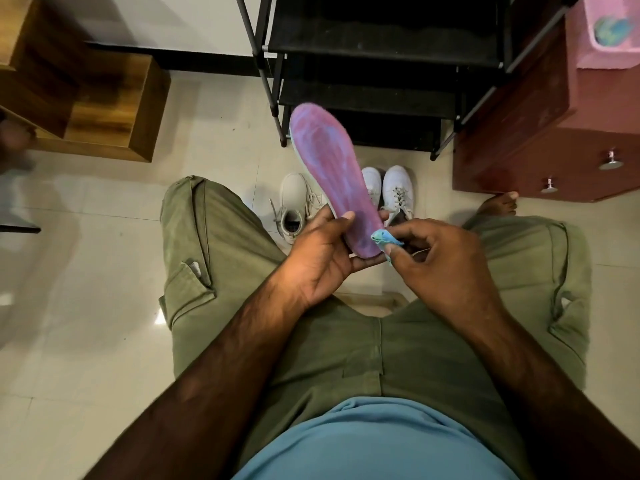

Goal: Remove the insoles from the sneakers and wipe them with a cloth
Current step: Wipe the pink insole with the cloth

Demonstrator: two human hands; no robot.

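Purple insole (322, 157) stands heel-down in the left hand (318, 258), fingers (363, 263) curled round its heel; the right hand (440, 258) pinches a blue cloth (382, 237) against it. White sneakers (294, 206) lie beyond the fingers.

Pale glossy tiled floor (86, 271) lies open at 9 o'clock. A black metal-framed shoe rack (381, 46) blocks 12, a dark red wooden cabinet (536, 133) 2, a brown wooden box shelf (104, 109) 10. Before the rack sit white lace-up sneakers (294, 199).

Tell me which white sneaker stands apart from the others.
The sneaker left of the raised insole; the other two sit side by side on its right.
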